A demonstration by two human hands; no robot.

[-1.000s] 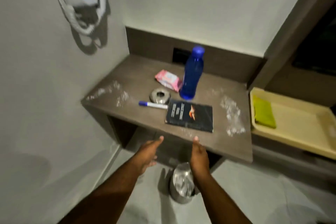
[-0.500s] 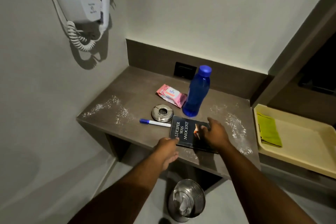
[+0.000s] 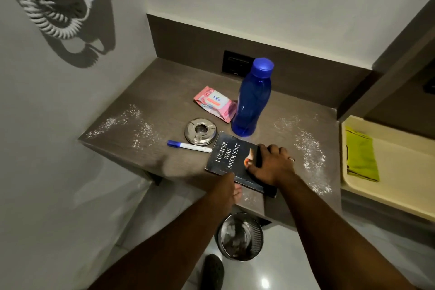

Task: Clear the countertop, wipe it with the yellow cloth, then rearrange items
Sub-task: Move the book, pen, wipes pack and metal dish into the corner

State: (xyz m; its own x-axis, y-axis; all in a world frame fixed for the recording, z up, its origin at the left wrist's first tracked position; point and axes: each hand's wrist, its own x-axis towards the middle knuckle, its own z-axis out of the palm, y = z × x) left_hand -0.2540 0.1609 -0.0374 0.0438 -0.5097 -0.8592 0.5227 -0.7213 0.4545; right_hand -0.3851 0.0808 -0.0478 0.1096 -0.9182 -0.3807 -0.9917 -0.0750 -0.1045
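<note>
Dim indoor light throws a hard shadow of the coiled cord (image 3: 44, 15) onto the wall. A small glare spot sits on the floor (image 3: 265, 283); wide-angle bending curves the edges.

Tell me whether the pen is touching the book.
Touching. The head view shows the pen's white end meeting the left edge of the book, with no gap.
</note>
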